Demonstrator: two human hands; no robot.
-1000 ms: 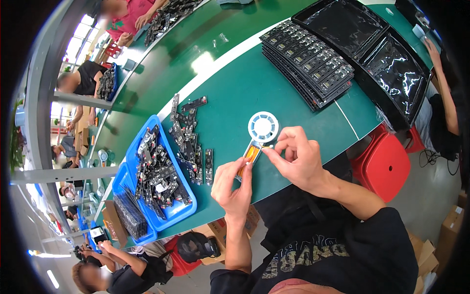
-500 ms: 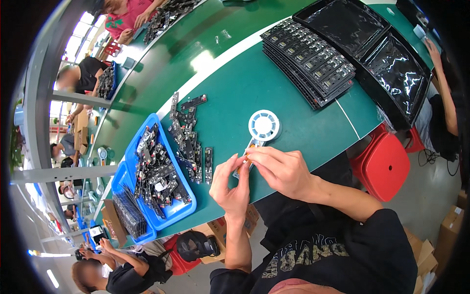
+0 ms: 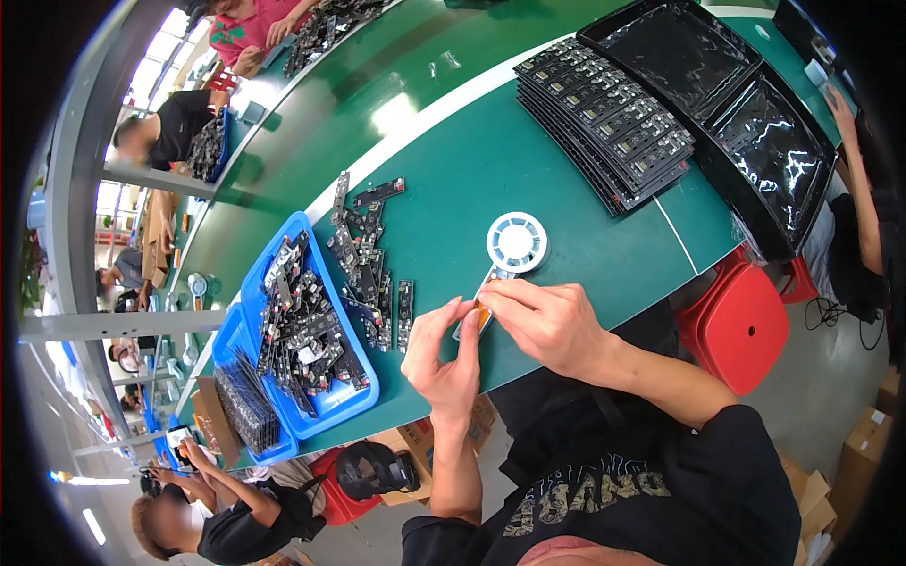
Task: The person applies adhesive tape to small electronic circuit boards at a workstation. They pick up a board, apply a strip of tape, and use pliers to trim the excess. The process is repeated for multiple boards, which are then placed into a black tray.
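Note:
What looks like a small handheld fan, with a round white slotted head [image 3: 517, 242], lies on the green table in front of me. Its narrow handle runs toward me, and an orange part [image 3: 485, 318] shows on it beneath my fingers. My left hand [image 3: 444, 368] is closed in a pinch over the handle's left side. From the right, my right hand [image 3: 550, 325] meets it, thumb and fingers pinched together too. The fingertips almost touch, and whatever small thing lies between them is hidden. To the left are several loose narrow black circuit boards [image 3: 405, 313].
A blue bin [image 3: 363, 404] heaped with circuit boards stands left, beside another holding dark board sheets [image 3: 247, 406]. Stacked board panels [image 3: 604, 123] and an open black case [image 3: 672, 52] lie far right. A red stool [image 3: 741, 325] is at right. Other people work around.
More of the orange part on the handle shows between my hands, which have otherwise barely moved. The whole view has shifted slightly.

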